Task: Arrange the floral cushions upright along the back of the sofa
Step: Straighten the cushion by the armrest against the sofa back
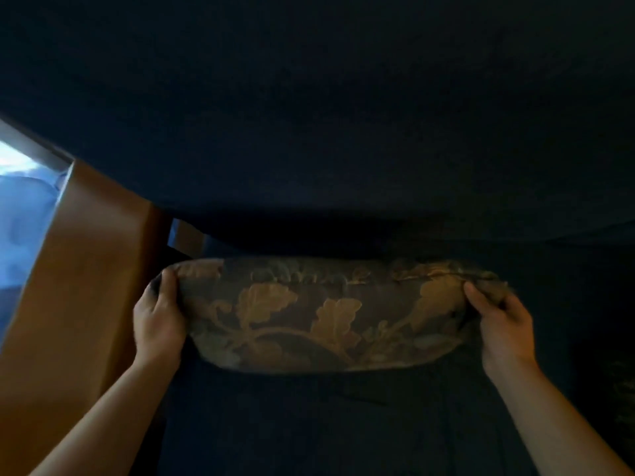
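Observation:
A floral cushion (319, 314), dark with gold leaf patterns, is held between both hands in the middle of the head view. My left hand (159, 317) grips its left end and my right hand (503, 324) pinches its right end. The cushion sits against the foot of the dark blue sofa back (326, 115), above the dark seat (326, 424). I see its top edge and front face; whether its bottom rests on the seat I cannot tell. The scene is very dim.
A brown wooden sofa armrest (79, 286) runs along the left side. Beyond it at the far left is a bright window area (20, 207). A faint patterned shape (623, 400) lies at the far right edge.

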